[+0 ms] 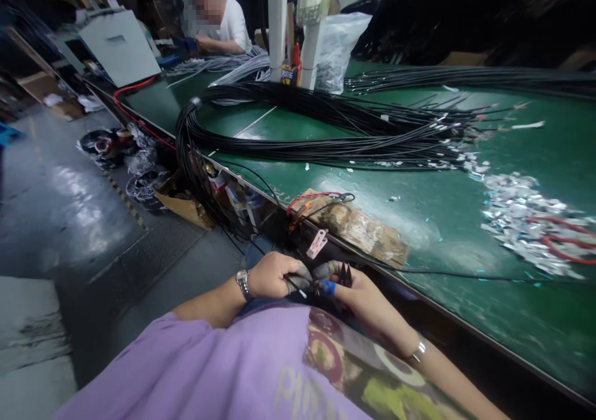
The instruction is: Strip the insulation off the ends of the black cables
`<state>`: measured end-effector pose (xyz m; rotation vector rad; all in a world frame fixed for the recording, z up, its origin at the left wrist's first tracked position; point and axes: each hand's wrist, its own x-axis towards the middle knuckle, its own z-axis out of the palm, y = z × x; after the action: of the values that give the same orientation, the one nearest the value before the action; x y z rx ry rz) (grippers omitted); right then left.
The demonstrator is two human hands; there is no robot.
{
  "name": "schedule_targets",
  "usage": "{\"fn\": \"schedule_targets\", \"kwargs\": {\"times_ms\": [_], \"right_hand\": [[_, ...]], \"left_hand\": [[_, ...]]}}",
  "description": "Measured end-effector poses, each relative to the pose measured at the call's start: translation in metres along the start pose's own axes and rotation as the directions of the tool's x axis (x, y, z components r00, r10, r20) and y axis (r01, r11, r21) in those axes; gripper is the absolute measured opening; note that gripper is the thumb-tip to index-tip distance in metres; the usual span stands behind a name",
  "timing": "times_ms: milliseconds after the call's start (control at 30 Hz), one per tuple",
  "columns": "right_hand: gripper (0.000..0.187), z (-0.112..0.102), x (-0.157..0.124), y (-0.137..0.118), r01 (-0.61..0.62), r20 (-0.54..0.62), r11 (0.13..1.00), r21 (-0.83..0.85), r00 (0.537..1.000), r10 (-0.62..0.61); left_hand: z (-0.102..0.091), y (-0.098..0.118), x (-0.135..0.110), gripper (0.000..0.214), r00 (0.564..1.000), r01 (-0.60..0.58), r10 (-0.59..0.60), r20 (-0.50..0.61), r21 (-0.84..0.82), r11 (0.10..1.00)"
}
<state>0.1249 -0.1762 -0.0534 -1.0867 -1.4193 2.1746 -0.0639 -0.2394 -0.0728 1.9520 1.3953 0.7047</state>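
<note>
In front of my body, my left hand (274, 275) is closed on a thin black cable (292, 282), whose pale end pokes out below the fingers. Right beside it, the closed fingers of my right hand (356, 290) meet my left fingertips. A small dark tool with two pointed tips (345, 275) sticks up from between the right-hand fingers; its other end is hidden in the palm. Grey and blue coverings wrap several fingertips. Just beyond the hands, a pale pink clip (317, 244) sits at the bench edge.
A long bundle of black cables (298, 150) curves over the green bench (447, 221) and hangs off its near edge. A worn wooden block (358, 224) lies by that edge. Foil scraps (526, 218) are heaped at right. Across the bench, a person (228, 26) works near grey cables.
</note>
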Motion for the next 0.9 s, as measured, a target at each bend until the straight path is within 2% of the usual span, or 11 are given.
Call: {"fn": "schedule_targets", "kwargs": {"times_ms": [100,233,300,433,567,667,800,900], "right_hand": [[0.036,-0.001,0.0,0.003,0.007,-0.048,0.999,0.044,0.999,-0.005],[0.035,-0.008,-0.003,0.006,0.009,-0.204,0.97,0.242,0.978,0.042],[0.036,-0.013,-0.006,0.007,0.002,-0.22,0.959,0.284,0.974,0.063],[0.031,-0.017,-0.011,0.008,-0.034,-0.155,0.991,0.132,0.986,0.055],[0.035,-0.013,-0.011,0.007,0.079,-0.073,0.997,0.013,0.994,-0.077],[0.039,-0.013,-0.012,0.008,0.155,-0.103,0.987,0.037,0.983,-0.151],[0.044,-0.024,-0.015,0.013,0.225,-0.205,0.968,0.111,0.958,-0.199],[0.043,-0.037,-0.021,0.01,0.246,-0.171,0.969,0.022,0.956,-0.239]], "left_hand": [[0.004,0.001,0.002,0.013,0.999,0.006,-0.006,0.032,-0.006,1.0],[0.008,0.001,0.003,0.019,0.999,0.005,-0.003,0.042,-0.045,0.999],[0.009,0.002,0.004,0.022,0.999,0.007,-0.005,0.036,-0.07,0.998],[0.01,0.005,0.006,0.021,0.999,0.029,-0.026,0.033,-0.087,0.996],[0.011,0.008,0.008,0.017,0.998,0.038,-0.034,0.053,-0.084,0.996],[0.014,0.006,0.009,0.015,0.996,0.055,-0.047,0.074,-0.116,0.992],[0.017,0.003,0.01,0.018,0.986,0.09,-0.082,0.145,-0.049,0.995],[0.01,0.005,0.011,0.025,0.973,0.007,0.013,0.23,-0.086,0.996]]}}
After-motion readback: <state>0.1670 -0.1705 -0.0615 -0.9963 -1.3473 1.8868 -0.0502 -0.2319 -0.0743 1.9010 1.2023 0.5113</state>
